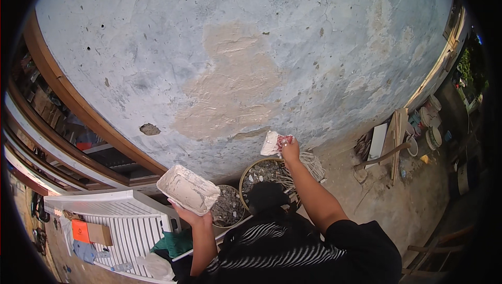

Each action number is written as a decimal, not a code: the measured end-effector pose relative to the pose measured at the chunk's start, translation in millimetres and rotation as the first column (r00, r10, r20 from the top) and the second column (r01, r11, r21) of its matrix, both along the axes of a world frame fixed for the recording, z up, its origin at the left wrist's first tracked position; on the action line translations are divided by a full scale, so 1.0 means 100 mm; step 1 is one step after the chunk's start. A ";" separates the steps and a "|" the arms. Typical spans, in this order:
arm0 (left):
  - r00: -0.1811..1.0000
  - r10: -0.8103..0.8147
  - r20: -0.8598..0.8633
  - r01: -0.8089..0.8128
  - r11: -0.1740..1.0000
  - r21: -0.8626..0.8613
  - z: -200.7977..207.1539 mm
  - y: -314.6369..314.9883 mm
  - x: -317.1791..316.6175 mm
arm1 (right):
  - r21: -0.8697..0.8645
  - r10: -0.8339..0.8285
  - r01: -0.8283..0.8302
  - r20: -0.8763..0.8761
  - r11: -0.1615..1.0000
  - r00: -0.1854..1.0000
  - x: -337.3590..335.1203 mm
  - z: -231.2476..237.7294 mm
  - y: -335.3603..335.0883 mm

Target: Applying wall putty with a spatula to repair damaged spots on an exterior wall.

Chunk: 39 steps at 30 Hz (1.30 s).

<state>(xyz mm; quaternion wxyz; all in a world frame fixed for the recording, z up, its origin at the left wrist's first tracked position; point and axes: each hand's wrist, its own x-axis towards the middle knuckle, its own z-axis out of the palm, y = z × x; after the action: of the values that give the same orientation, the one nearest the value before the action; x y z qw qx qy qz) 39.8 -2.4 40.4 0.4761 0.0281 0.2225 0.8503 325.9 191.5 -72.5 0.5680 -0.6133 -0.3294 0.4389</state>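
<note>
In my left hand is a rectangular, whitish tub smeared with pale filler inside, tilted toward the wall. My right hand grips the reddish handle of a putty knife, its wide blade coated in white filler. The blade appears close to the wall, below a beige filled patch; whether it touches cannot be told. Around the patch, the pale blue-grey wall is pitted and cracked. A small hole with a rough grey-brown inside lies to the left of the patch.
Below my hands stand two round containers of rubble, a rimmed one and a smaller one. Left are a wooden window frame and a white slatted bench holding an orange box. Boards and buckets stand right.
</note>
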 end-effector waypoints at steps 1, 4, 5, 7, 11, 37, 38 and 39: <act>1.000 -0.003 0.001 0.003 1.000 -0.014 0.00 0.01 0.00 | -0.030 0.034 -0.032 0.067 0.999 0.997 -0.05 -0.02 -0.01; 0.999 -0.031 -0.009 0.030 0.999 -0.029 0.05 0.10 0.07 | 0.033 0.148 -0.153 0.124 0.988 0.981 -0.47 -0.03 0.01; 0.999 -0.046 -0.019 0.045 0.999 -0.030 0.07 0.13 0.10 | 0.061 0.206 -0.218 0.156 0.974 0.966 -0.57 -0.03 0.02; 0.999 -0.048 -0.018 0.047 0.999 -0.028 0.15 0.18 0.16 | 0.042 0.162 -0.170 0.152 0.985 0.975 -0.65 -0.02 0.06; 0.998 -0.060 0.000 0.060 0.998 0.010 0.15 0.15 0.10 | -0.008 -0.048 0.050 0.177 0.999 0.983 -0.45 -0.03 0.06; 0.999 -0.049 -0.013 0.049 0.999 -0.020 0.14 0.11 0.12 | -0.051 -0.049 0.066 0.278 0.997 0.959 -0.42 0.08 0.12; 0.999 -0.043 -0.001 0.043 0.999 -0.012 0.15 0.11 0.13 | -0.019 -0.045 0.047 0.109 0.999 0.993 -0.31 0.03 0.08; 0.999 -0.039 0.003 0.039 0.999 -0.008 0.13 0.11 0.11 | -0.015 -0.042 0.044 0.113 0.999 0.993 -0.21 0.00 0.09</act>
<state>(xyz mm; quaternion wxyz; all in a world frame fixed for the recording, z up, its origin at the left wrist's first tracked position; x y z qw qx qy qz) 50.4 8.8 53.6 0.4932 0.0292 0.2246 0.8399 304.5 200.1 -72.8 0.5524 -0.6490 -0.3439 0.3941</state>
